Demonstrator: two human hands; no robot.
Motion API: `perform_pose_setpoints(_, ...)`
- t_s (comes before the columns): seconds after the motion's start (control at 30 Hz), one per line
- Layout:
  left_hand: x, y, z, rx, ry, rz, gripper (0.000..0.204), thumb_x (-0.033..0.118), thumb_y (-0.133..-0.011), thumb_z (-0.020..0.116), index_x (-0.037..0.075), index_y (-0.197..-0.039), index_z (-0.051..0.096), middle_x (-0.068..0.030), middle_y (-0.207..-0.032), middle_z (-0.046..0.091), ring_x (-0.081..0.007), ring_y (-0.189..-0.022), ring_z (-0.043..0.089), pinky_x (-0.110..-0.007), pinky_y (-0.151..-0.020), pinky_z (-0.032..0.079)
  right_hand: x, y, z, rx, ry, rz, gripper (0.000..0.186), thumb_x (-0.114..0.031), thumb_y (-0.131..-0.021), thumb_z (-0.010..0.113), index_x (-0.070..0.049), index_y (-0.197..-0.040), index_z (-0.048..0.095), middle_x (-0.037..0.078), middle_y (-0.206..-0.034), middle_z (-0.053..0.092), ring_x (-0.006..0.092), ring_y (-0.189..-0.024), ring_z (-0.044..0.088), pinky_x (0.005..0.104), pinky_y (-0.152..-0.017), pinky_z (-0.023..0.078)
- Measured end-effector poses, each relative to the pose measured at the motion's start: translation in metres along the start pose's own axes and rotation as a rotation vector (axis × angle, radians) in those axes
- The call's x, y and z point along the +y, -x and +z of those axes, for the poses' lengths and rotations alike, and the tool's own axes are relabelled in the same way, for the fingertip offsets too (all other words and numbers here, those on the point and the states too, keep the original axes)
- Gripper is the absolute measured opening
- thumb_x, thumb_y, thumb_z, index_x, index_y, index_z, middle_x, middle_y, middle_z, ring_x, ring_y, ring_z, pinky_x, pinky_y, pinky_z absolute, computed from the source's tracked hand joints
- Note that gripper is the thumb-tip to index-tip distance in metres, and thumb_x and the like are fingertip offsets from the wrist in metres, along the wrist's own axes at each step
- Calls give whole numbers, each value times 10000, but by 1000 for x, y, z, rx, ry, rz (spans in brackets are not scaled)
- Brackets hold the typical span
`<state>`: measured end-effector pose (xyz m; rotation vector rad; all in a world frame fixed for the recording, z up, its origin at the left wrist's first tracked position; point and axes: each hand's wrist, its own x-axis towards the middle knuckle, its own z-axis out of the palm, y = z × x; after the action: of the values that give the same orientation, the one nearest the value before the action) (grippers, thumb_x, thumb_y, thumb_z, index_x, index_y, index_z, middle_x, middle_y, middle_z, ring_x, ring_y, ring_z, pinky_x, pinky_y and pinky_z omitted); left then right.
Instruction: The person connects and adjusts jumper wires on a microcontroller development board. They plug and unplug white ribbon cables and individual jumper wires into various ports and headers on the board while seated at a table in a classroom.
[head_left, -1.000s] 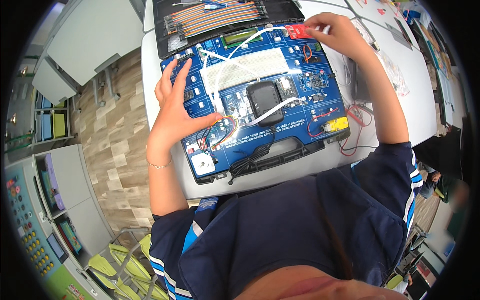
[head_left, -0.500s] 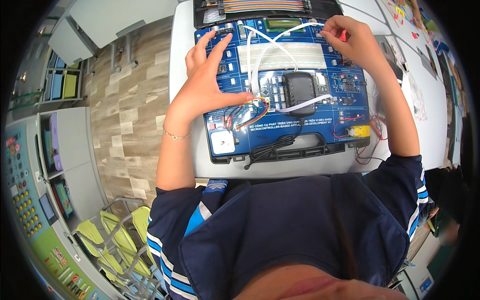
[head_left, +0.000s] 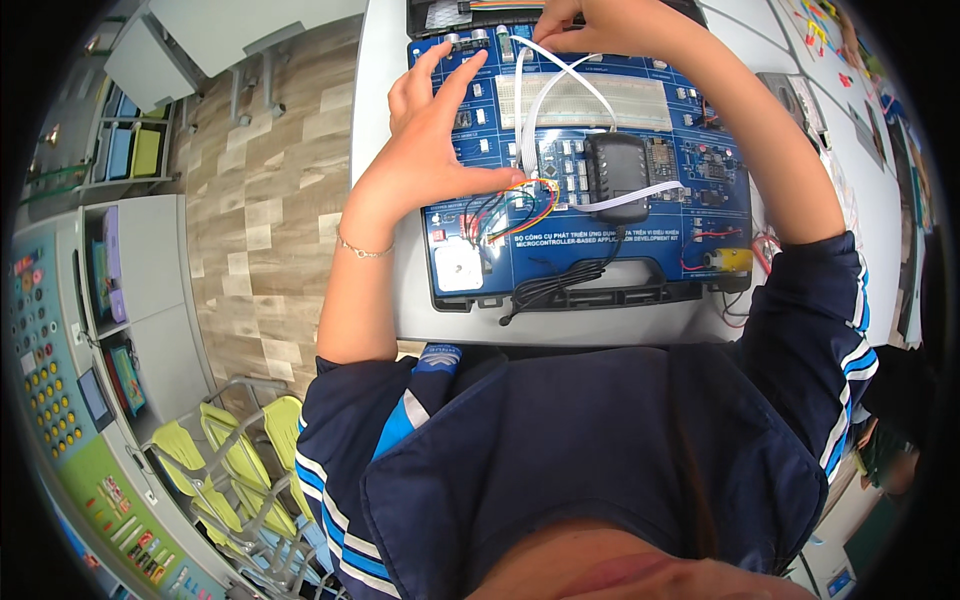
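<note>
A blue microcontroller training board (head_left: 600,255) lies in an opened black case on the white table. My left hand (head_left: 425,135) spans its left side with fingers spread. Two fingertips are at the ultrasonic sensor (head_left: 468,42) on the far edge, and the thumb is beside a bundle of coloured jumper wires (head_left: 540,205). At the board's far edge, my right hand (head_left: 572,28) has its fingers pinched together, close to the white cables (head_left: 568,68); what they hold is hidden. These cables cross over the white breadboard (head_left: 590,102). A black power adapter (head_left: 617,178) rests on the board.
A yellow geared motor (head_left: 730,260) sits at the board's near right corner. The adapter's coiled black cord (head_left: 560,285) lies over the case handle (head_left: 640,290). Green chairs (head_left: 235,455) and cabinets (head_left: 140,260) stand to the left. Another person's hand shows at the far right.
My right hand has moved left along the board's far edge, from the right corner toward the middle, partly covering the display. My left hand keeps its spread pose. The whole view has shifted slightly.
</note>
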<state>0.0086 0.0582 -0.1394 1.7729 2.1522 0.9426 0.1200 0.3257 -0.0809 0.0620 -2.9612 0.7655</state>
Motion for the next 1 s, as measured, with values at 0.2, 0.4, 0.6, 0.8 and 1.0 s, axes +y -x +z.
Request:
perform_pose_setpoints(0.2,-1,1,2,2,-14,4,1164,440,-540,977,233,-1544,427,-197,-1617,241,-437,-1465,199,-545,-1189,257,5,-11,11,-41,79,-64,150,-162,-806,774,-37,-888,790,134,-794,747,262,-681,714,359,-644,552)
perform_pose_setpoints(0.4,-2,1,3,11,-23,16,1164,448,-537,979,236,-1541,430,-196,-1615,244,-438,-1468,198,-550,-1187,262,7,-15,19,-59,90,-21,141,-159,-785,784,-43,-865,789,135,-779,741,263,-673,708,363,-634,547)
perform_pose_setpoints(0.6,-5,0,4,27,-39,43,1166,453,-529,984,240,-1537,438,-197,-1614,247,-439,-1465,207,-550,-1184,267,-1,-10,13,-45,93,-53,130,-137,-795,770,-37,-876,791,140,-771,741,259,-670,709,356,-638,550)
perform_pose_setpoints(0.8,1,0,1,-6,-20,15,1158,448,-533,984,241,-1534,440,-190,-1614,250,-441,-1461,211,-551,-1180,278,-29,26,-7,217,14,-49,137,-113,-836,741,-10,-927,751,136,-816,728,239,-713,705,331,-659,555)
perform_pose_setpoints(1.0,-1,0,1,5,-49,21,1169,458,-525,992,263,-1535,436,-176,-1615,242,-438,-1458,218,-556,-1172,297,-49,74,-9,262,29,-45,108,-95,-821,764,-16,-881,721,122,-831,717,239,-729,692,343,-689,550)
